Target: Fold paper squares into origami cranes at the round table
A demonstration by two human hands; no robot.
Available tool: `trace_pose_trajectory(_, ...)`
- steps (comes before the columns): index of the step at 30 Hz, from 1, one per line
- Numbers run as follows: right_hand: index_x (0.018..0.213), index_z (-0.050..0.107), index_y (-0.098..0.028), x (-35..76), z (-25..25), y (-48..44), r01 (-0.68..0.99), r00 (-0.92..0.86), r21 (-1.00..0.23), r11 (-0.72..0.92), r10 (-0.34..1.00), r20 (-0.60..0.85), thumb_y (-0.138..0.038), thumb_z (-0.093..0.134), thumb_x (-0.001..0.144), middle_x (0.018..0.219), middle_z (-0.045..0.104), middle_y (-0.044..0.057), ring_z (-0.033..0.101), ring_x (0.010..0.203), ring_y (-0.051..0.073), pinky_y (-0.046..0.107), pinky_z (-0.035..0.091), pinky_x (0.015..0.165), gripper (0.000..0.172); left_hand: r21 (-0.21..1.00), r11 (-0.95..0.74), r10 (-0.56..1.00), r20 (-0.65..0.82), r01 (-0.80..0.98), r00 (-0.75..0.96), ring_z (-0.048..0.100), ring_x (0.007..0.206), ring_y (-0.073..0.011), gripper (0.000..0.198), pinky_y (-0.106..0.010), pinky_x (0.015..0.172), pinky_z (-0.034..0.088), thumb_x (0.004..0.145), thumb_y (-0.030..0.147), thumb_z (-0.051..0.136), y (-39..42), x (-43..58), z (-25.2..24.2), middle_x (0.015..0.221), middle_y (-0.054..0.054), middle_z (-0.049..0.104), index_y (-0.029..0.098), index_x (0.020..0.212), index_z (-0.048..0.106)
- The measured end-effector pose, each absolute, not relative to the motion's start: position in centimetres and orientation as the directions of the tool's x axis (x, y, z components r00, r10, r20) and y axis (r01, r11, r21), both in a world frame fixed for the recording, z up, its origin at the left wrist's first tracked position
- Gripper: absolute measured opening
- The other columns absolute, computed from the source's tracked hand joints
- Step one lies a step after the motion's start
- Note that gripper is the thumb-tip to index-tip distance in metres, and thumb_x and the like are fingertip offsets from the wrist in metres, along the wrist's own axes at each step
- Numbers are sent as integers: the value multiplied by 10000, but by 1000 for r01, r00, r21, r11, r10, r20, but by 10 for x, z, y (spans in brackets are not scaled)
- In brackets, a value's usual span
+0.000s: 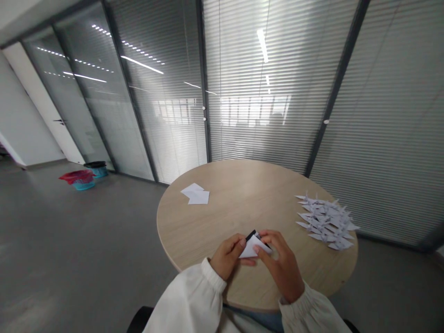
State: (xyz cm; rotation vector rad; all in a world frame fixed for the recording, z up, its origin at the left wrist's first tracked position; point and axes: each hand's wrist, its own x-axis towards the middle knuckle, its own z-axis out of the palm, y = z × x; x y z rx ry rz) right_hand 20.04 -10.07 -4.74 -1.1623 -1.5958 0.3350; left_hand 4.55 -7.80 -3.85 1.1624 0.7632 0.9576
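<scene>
Cream sleeves point(187, 300) end in a left hand point(227, 255) and right hand point(280, 263), both pinching folded white paper point(251, 247) over the worktop point(243, 203); across the floor, a red bag point(76, 176) droops into a teal bucket point(83, 184).

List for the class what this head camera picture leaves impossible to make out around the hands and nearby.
Head view:
- Black object: mostly hidden by the white folded paper and the fingers of the left hand and right hand, so its kind is unclear.
- Lower paper cranes: hidden by those on top.
- Teal bucket's contents: hidden by a red covering.
</scene>
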Motion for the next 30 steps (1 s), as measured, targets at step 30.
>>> trace_pose_trajectory(30,888,637,-204,198,-55,-104,288,176,-927,240,939,297,-378,595,739,869,674,53,618,837,211,296,472,758,233,988,-91,931,39,126,362,587,556,-139,326,-219,537,408,636,398,676,-85,43,-36,638,-41,634,116,764,575)
